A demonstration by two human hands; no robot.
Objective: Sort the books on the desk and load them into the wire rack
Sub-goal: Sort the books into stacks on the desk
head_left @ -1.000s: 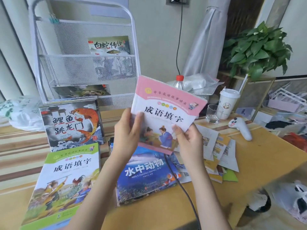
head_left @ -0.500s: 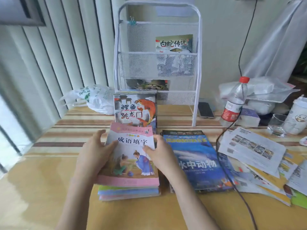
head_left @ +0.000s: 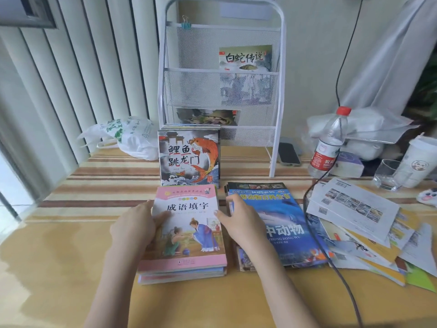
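Note:
A pink book (head_left: 186, 233) lies on top of a small stack near the desk's front. My left hand (head_left: 134, 229) holds its left edge, thumb on the cover. The fingertips of my right hand (head_left: 241, 221) touch its right edge, and that hand lies partly over a blue sea-animal book (head_left: 286, 223) beside it. Behind the pink book lies a stack topped by a carp-cover book (head_left: 189, 159). The white wire rack (head_left: 162, 91) stands at the back with a book (head_left: 246, 58) in its upper pocket and another (head_left: 208, 117) lower down.
Loose leaflets and thin booklets (head_left: 354, 209) spread over the right of the desk. A black cable (head_left: 318, 235) crosses the blue book. A phone (head_left: 288, 153), water bottle (head_left: 328, 143), glass (head_left: 387, 174) and paper cup (head_left: 418, 159) stand at the back right, a plastic bag (head_left: 127, 136) at the back left.
The pink book came down from mid-air onto the stack at the front left. Both hands stayed at its edges, and the view swung left.

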